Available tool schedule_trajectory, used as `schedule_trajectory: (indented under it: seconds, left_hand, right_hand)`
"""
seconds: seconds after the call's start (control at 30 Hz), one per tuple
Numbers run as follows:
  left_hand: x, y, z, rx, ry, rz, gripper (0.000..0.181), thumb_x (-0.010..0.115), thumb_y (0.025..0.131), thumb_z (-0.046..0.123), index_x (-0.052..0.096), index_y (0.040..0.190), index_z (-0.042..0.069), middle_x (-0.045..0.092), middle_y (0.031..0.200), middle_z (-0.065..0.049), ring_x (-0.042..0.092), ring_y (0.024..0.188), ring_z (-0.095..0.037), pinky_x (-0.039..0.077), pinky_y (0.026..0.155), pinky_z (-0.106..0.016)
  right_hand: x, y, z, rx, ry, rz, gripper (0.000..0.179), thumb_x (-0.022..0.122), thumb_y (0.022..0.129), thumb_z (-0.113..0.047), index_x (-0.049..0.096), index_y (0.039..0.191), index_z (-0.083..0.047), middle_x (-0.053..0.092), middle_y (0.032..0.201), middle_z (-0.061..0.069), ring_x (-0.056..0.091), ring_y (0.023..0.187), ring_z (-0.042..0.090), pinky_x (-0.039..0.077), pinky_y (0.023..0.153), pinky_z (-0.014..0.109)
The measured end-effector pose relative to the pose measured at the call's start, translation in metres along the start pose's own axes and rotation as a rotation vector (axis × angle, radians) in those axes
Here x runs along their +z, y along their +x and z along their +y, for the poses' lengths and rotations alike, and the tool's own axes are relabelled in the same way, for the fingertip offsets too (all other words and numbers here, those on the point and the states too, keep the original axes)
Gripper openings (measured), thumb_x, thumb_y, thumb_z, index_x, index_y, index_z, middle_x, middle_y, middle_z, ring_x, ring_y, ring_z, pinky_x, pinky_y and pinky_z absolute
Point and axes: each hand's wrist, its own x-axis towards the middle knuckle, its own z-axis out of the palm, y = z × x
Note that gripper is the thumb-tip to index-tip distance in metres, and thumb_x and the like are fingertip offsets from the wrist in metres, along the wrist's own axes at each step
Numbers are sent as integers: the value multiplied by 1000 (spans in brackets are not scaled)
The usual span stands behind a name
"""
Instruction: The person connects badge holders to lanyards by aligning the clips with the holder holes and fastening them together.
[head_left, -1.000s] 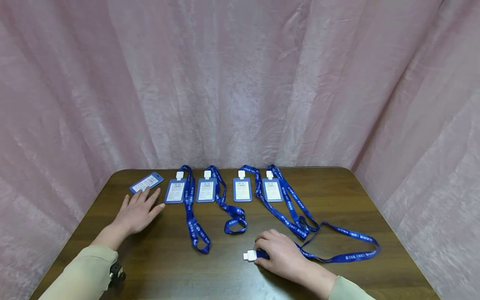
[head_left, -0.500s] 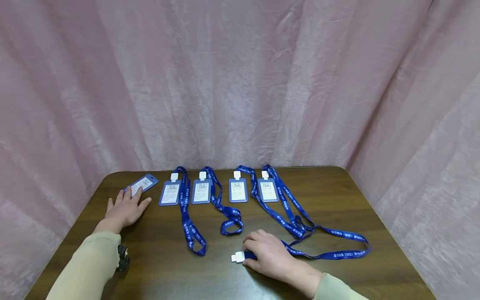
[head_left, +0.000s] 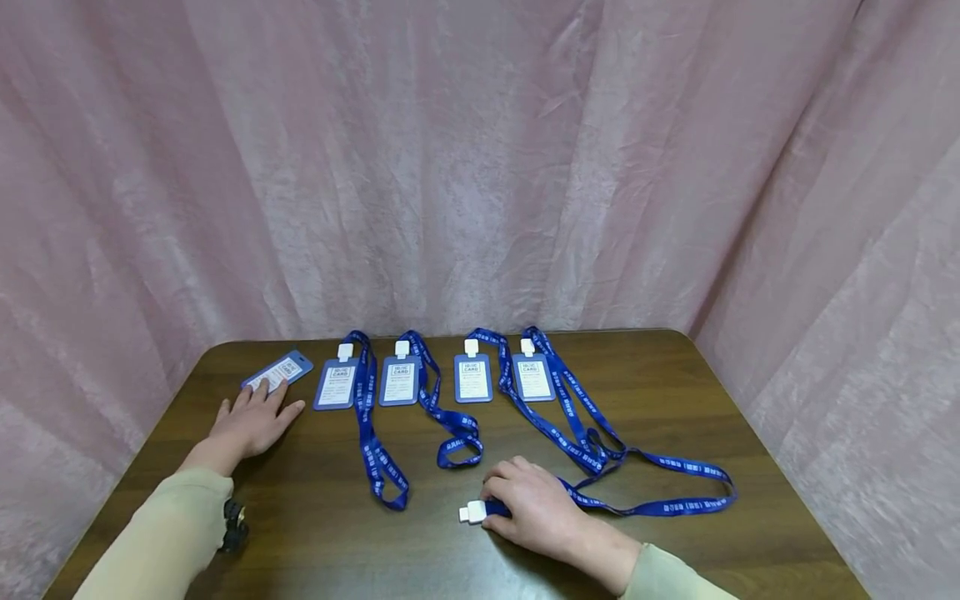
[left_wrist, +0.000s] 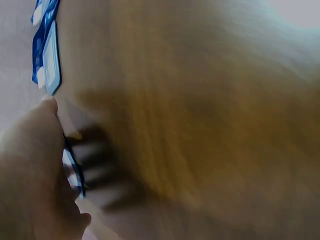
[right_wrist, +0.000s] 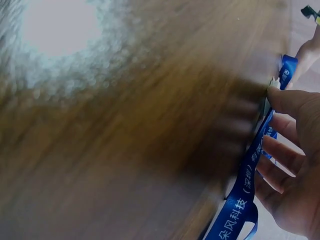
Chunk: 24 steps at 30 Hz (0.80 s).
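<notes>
My left hand [head_left: 253, 419] lies over the lower edge of a loose blue ID badge holder [head_left: 287, 367], its fingers straight and spread, fingertips on the card. That badge sits tilted at the table's back left with no lanyard on it. In the left wrist view the hand [left_wrist: 35, 165] mostly hides it. My right hand [head_left: 536, 510] grips a blue lanyard [head_left: 686, 507] just behind its white clip [head_left: 472, 512], which points left with no badge on it. The right wrist view shows thumb and index finger pinching near the clip and the printed strap [right_wrist: 245, 185] running past the other fingers.
Several blue badges with lanyards stand in a row along the back, such as the leftmost badge [head_left: 335, 385] and the rightmost badge [head_left: 533, 379]. Their straps trail forward; the held lanyard lies against the right-hand straps [head_left: 600, 450]. A pink curtain [head_left: 450, 167] hangs behind the brown table [head_left: 337, 550].
My left hand has shifted slightly left against the loose badge. My right hand has moved a little left, drawing the gripped lanyard with it. The head view has turned slightly.
</notes>
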Motion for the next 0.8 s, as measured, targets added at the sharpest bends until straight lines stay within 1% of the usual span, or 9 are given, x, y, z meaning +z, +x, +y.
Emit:
schedule_trajectory:
  seconds: [0.1,0.2,0.3,0.4,0.57,0.67,0.8]
  left_hand:
    - [7,-12,-3,38,27,27,91,28,104,68,26,159,-5,14,158,-42,9,141,-66,7,106,-82]
    - [12,-29,-5,79,55,52,86,32,105,65,32,157,-3,20,157,-41,16,141,-65,12,105,-83]
    - [13,-48,-5,121,77,82,79,37,106,60,40,154,-3,27,155,-39,23,139,-64,18,103,-83]
    - [15,-62,-6,144,79,99,75,41,107,58,44,153,-1,31,155,-37,27,138,-63,20,102,-82]
    - [19,-79,-7,171,69,113,72,44,106,57,46,152,2,33,156,-35,28,139,-62,22,102,-82]
    - [21,-88,-9,190,64,131,69,45,106,56,49,151,4,36,155,-33,31,138,-61,24,100,-82]
    - [23,-105,-9,209,56,143,67,49,104,56,53,150,8,41,154,-29,36,137,-57,25,100,-82]
  right_hand:
    - [0,1,0,0,4,0,22,82,86,-39,75,101,-25,65,109,-12,56,98,9,51,81,29]
    - [1,0,1,0,6,-1,22,82,86,-40,75,101,-25,65,110,-12,57,98,9,51,83,30]
    - [2,0,1,-1,5,-3,22,82,86,-40,75,101,-25,65,110,-12,57,99,9,52,86,31]
    - [2,-1,2,-3,0,3,22,82,86,-40,74,101,-25,65,110,-12,57,99,9,52,87,32]
    - [2,-2,2,-4,2,7,22,82,86,-40,75,101,-25,64,109,-12,57,99,9,52,86,32]
    - [2,-1,2,-2,11,6,22,82,86,-40,75,101,-25,64,109,-12,57,99,9,52,86,32]
    - [1,-1,3,-4,19,7,22,82,86,-39,75,101,-25,64,110,-12,57,100,9,51,86,32]
